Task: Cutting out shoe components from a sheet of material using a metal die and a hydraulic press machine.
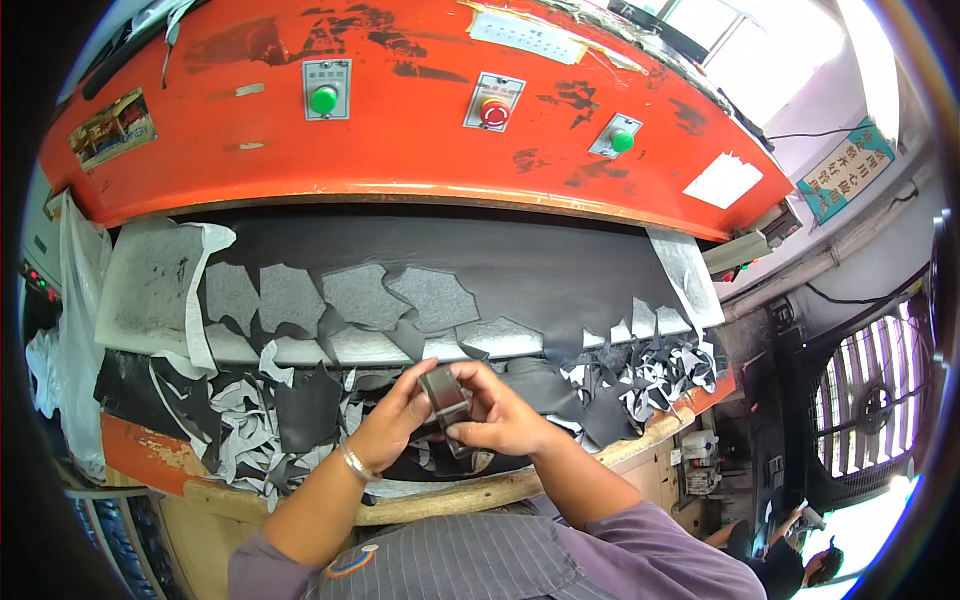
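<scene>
Both hands meet over the near edge of the worktop, sharing a small stack of dark cut pieces. The left hand has its fingers curled and closed against the left side of the stack, thumb on top. The right hand pinches the stack's right side and lower end, its fingers pressed together on it. The stack looks flat, roughly rectangular and smooth, with a dull grey sheen on its upper face. A thin metal bracelet circles the left wrist.

A black sheet with a matte surface covers the worktop from the middle to the far edge, punched with jagged-edged holes that show a speckled grey layer beneath. Limp, ragged black and grey offcuts lie heaped along the near edge, more at the right end. Above hangs the orange, scuffed metal press head with two green buttons and a red one.
</scene>
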Action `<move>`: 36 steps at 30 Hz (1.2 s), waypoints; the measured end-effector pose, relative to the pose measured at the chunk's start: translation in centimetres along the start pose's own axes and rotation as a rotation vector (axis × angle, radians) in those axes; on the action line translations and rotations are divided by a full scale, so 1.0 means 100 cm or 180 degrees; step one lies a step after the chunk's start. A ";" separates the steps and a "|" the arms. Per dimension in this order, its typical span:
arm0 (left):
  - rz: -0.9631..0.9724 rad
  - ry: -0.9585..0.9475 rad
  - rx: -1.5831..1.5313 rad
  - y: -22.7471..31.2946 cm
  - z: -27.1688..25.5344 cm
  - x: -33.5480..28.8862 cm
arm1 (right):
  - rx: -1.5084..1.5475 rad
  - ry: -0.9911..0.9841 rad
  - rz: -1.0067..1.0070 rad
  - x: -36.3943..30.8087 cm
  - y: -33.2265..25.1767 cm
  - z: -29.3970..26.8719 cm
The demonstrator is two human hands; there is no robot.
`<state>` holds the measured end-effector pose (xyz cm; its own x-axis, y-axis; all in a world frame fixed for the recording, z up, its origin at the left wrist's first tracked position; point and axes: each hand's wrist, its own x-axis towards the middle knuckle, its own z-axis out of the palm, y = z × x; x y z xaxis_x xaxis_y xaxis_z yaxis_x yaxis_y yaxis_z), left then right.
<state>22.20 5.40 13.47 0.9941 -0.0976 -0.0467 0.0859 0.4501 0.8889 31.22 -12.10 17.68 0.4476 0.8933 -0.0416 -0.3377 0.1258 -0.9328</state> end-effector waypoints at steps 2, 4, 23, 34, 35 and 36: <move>-0.0467 0.0339 -0.0040 -0.011 0.002 -0.009 | -0.0304 -0.0070 -0.0182 -0.010 0.005 -0.008; -0.0501 0.0627 0.0431 -0.021 0.003 -0.019 | -0.0300 -0.0278 0.0376 -0.018 -0.003 -0.019; 0.0678 0.1927 0.3341 0.003 0.075 0.089 | -0.5680 -0.4046 -0.2549 0.066 -0.125 -0.243; 0.1254 0.2283 0.4159 -0.070 0.077 0.160 | -0.4795 0.0615 -0.0441 -0.029 -0.053 -0.228; 0.1264 0.2264 0.4147 -0.070 0.077 0.162 | -0.4836 0.0823 -0.0423 -0.031 -0.042 -0.214; 0.1264 0.2242 0.4094 -0.071 0.078 0.162 | -0.4860 0.1017 -0.0411 -0.030 -0.034 -0.205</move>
<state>37.15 -6.29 9.98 0.7981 0.4382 0.4135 0.0692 -0.7484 0.6596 47.99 -24.06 13.60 0.6235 0.7614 0.1778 0.7540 -0.5254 -0.3943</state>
